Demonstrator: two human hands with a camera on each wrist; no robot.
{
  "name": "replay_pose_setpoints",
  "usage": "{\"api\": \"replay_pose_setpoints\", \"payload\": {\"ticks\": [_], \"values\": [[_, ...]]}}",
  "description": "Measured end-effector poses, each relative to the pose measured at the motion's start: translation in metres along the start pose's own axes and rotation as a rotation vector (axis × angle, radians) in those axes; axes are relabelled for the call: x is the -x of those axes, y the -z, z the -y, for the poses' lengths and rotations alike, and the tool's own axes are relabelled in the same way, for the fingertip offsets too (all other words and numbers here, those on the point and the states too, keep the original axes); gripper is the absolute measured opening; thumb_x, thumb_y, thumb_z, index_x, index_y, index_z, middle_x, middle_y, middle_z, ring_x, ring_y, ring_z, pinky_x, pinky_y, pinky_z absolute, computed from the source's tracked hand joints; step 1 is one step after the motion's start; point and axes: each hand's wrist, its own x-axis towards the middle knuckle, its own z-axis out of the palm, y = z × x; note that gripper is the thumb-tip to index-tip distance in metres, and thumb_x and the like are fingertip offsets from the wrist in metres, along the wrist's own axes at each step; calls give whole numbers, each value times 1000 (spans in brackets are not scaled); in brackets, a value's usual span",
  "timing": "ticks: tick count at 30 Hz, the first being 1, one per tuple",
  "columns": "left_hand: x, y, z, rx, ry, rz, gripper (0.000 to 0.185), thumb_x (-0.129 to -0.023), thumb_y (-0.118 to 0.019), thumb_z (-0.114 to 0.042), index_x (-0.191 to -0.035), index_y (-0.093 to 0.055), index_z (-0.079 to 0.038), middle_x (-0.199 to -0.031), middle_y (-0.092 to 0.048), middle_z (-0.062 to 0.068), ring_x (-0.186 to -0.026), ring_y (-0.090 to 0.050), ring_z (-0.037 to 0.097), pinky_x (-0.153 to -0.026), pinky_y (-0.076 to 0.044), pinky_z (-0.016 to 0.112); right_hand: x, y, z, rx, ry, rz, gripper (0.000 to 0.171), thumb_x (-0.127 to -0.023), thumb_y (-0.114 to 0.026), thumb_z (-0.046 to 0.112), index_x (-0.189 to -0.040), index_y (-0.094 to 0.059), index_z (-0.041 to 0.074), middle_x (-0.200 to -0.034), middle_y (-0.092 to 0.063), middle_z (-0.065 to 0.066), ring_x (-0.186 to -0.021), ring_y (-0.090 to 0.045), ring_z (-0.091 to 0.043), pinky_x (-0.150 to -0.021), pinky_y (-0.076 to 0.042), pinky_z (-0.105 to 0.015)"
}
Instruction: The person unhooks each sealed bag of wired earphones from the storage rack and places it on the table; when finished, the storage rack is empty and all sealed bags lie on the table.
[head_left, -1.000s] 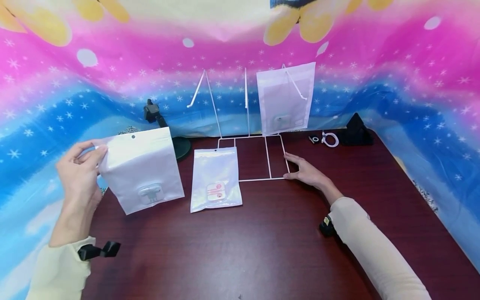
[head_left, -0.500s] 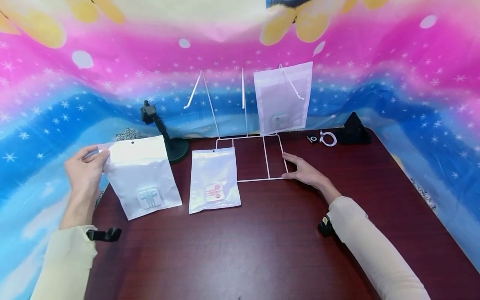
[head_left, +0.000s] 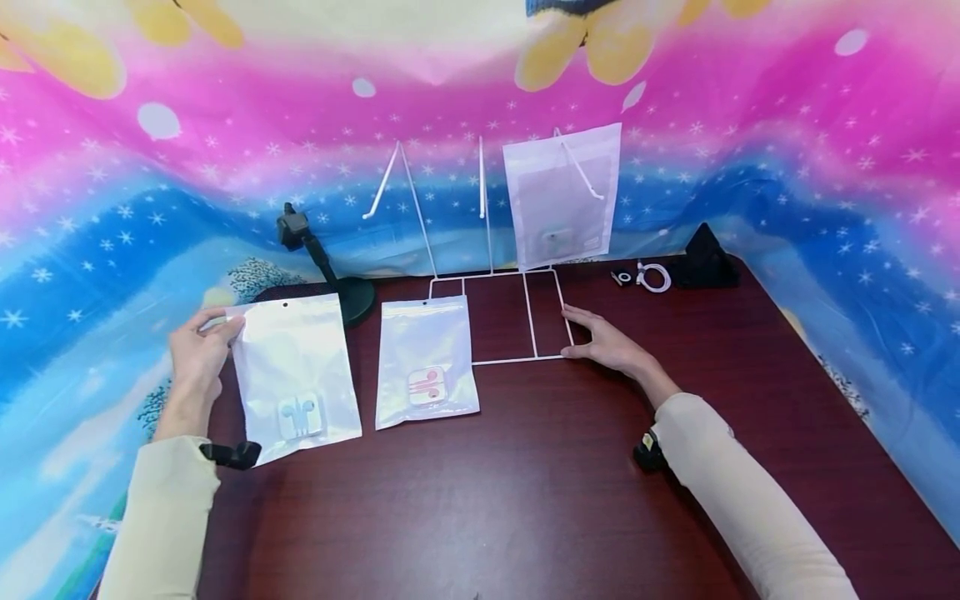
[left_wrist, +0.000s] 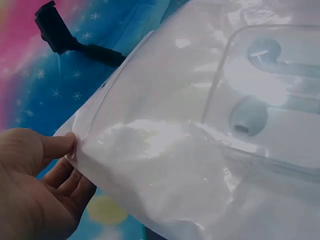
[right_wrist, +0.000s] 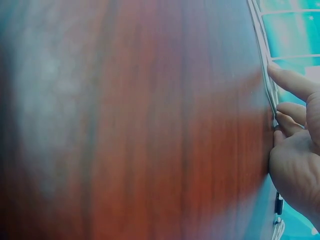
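In the head view my left hand (head_left: 197, 354) pinches the upper left corner of a white zip pouch (head_left: 296, 354), with pale earphones in a clear case (head_left: 301, 416) showing near its bottom. The left wrist view shows thumb and fingers on the pouch's edge. Beside it lies another white pouch (head_left: 422, 342) with pink earphones (head_left: 427, 387), overlapping the left end of a white wire rack (head_left: 530, 317). My right hand (head_left: 609, 340) touches the rack's right end, thumb at the front corner, fingers extended along the side. A third pouch (head_left: 536, 200) hangs on the rack's right hook.
A black stand (head_left: 352, 300) rises behind the held pouch. At the back right are a coiled white cable (head_left: 655, 278), a small dark item (head_left: 621, 277) and a black wedge-shaped holder (head_left: 705, 260). Patterned cloth surrounds the dark wooden table (head_left: 480, 508).
My left hand has moved right and down with the pouch, whose front now faces up more. My right hand stays at the rack.
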Motion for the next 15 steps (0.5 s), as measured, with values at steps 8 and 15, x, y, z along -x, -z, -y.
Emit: {"api": "replay_pose_setpoints", "payload": {"ticks": [8, 15], "values": [[-6, -15, 21, -72, -5, 94, 34, -103, -63, -44, -133, -62, -30, -102, -59, -20, -92, -57, 6, -85, -45, 30, 0, 1, 1, -1, 2, -2, 80, -94, -76, 15, -161, -34, 2, -170, -23, -18, -158, -15, -39, -125, -17, -58], [-9, -26, 35, -135, -1, 146, 55, -105, -58, -46, -152, -53, -16, -137, -53, 0, -102, -54, 6, -105, -45, 44, 1, 0, 2, -13, 2, 0, 80, -95, -76, 14, -161, -34, 1, -170, -23, -18, -158, -14, -38, -125, -18, -57]]}}
